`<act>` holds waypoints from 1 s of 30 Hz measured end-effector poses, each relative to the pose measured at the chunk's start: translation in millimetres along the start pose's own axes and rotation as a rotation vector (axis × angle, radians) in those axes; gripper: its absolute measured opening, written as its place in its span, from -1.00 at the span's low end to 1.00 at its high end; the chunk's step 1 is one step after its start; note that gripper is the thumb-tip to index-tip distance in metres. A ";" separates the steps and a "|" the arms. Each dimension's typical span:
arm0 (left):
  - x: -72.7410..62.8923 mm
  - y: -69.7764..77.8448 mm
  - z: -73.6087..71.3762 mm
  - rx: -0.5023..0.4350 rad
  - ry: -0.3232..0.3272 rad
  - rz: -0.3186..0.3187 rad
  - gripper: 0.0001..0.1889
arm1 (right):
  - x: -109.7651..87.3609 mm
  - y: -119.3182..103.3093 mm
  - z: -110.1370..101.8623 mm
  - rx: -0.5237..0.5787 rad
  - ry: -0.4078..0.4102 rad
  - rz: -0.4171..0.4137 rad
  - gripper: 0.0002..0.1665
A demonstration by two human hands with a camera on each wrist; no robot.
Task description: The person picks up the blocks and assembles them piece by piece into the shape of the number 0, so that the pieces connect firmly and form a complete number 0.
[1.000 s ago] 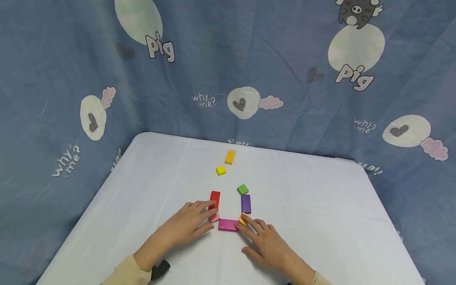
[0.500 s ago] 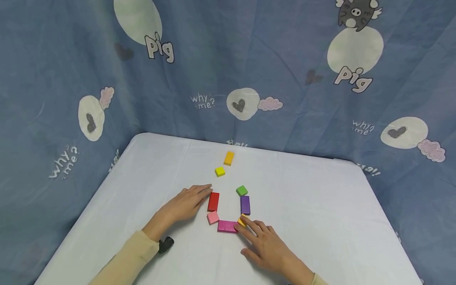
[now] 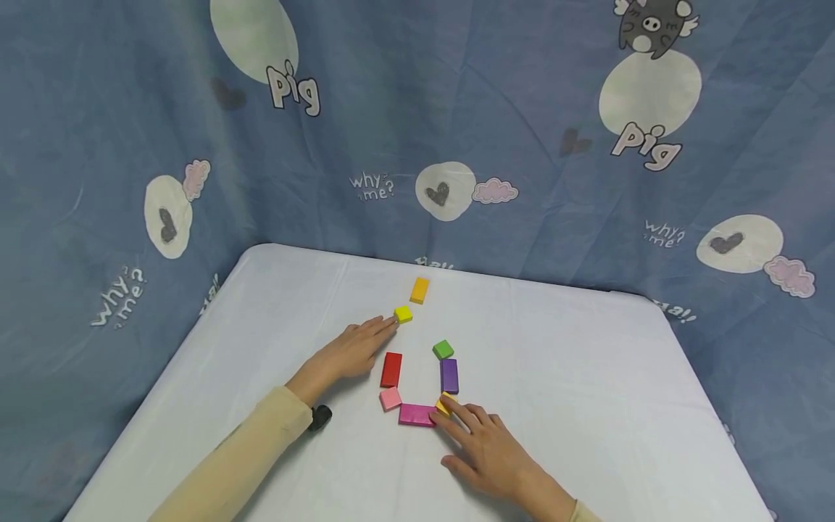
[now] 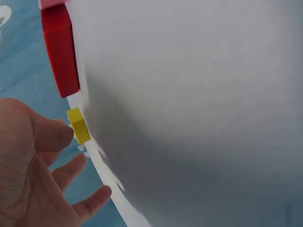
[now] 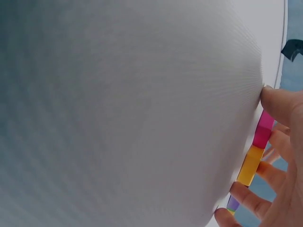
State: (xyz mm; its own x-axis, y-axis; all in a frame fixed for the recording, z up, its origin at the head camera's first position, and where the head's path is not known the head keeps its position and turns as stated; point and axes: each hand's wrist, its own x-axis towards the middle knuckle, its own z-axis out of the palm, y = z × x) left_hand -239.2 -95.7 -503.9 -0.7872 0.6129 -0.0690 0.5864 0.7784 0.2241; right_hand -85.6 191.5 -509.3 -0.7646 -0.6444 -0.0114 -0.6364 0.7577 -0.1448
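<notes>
My left hand point(image 3: 355, 349) reaches over the table with its fingers extended, fingertips right beside the small yellow block point(image 3: 403, 314); the head view does not settle whether they touch. In the left wrist view, that yellow block point(image 4: 79, 126) stands beyond the thumb, and the fingers are spread. My right hand point(image 3: 485, 451) rests with fingertips on the small orange-yellow block point(image 3: 445, 403) and the end of the magenta block point(image 3: 416, 415). Seen from the right wrist, its fingers lie along the magenta block point(image 5: 263, 130) and the orange-yellow block point(image 5: 250, 165), without curling round them.
A red block point(image 3: 391, 370) and a pink block point(image 3: 390, 399) form the left side of a U-shaped row. On its right lie a purple block point(image 3: 449, 376) and a green block point(image 3: 443, 349). Farther back lies an orange block point(image 3: 420, 291). Everything is on a white-covered table point(image 3: 587, 362).
My left hand has left the red and pink blocks and moved forward to the small yellow block. The pink block now sits slightly turned below the red one. My right hand has stayed put.
</notes>
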 end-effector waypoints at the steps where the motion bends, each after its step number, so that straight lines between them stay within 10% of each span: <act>1: 2.9 -0.3 -0.5 0.005 -0.002 -0.002 -0.32 | 0.2 0.5 -0.2 -0.003 0.003 -0.001 -0.22; 30: 8.6 12.2 -11.2 0.024 -0.011 -0.028 -0.47 | -1.7 -0.2 0.7 0.024 0.006 0.004 -0.23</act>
State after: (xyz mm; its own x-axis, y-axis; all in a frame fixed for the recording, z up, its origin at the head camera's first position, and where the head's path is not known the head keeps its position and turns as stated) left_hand -240.9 -82.4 -490.9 -0.8012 0.5923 -0.0854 0.5689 0.7981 0.1983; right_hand -84.1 192.4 -509.9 -0.7675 -0.6410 -0.0064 -0.6311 0.7573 -0.1682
